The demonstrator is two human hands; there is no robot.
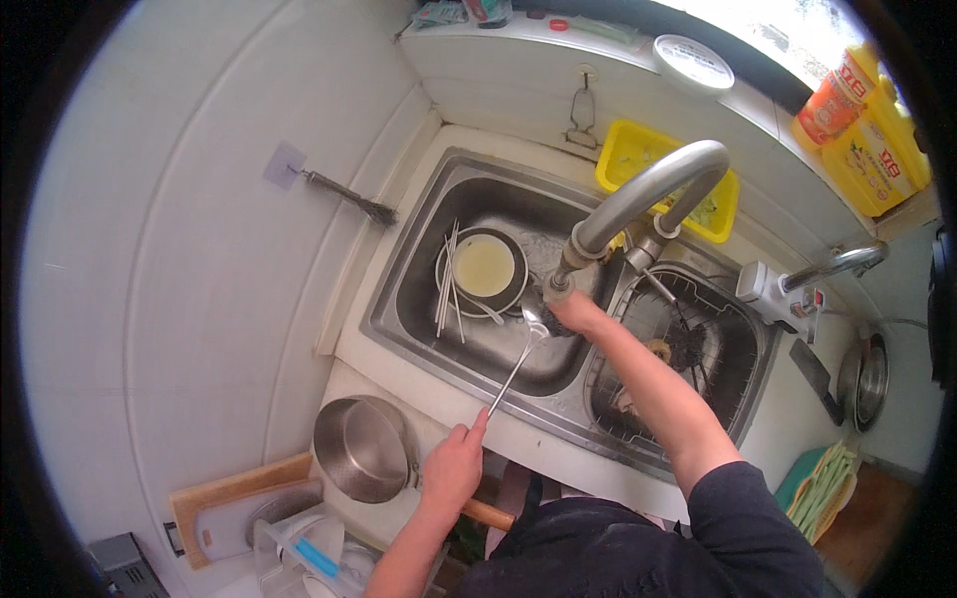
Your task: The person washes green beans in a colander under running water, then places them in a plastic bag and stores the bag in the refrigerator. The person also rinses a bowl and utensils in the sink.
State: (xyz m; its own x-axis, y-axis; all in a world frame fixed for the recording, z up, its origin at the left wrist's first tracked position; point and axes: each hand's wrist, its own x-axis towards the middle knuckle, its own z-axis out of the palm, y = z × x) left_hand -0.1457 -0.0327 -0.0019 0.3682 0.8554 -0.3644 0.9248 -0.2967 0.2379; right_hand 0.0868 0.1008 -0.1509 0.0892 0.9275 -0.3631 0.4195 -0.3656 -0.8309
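Note:
My left hand [454,465] grips the handle of a long metal ladle or spatula [516,366], whose head lies over the left basin of a stainless steel sink [419,336]. Under the spout of the curved faucet [643,187], my right hand [574,310] is at the tool's head, on something dark that looks like a scouring pad; the spout partly hides its fingers. Left of the tool, a bowl of cloudy yellowish liquid [484,265] sits inside a darker bowl or pan, with several chopsticks [446,288] and a spoon [486,308] beside or across it.
A wire rack [718,299] fills the right basin. Behind the faucet stands a yellow basket [617,161]. A saucepan [364,448] is on the counter at lower left, its wooden handle [490,514] towards me. A cleaver [816,381] and metal bowls [863,381] are at the right.

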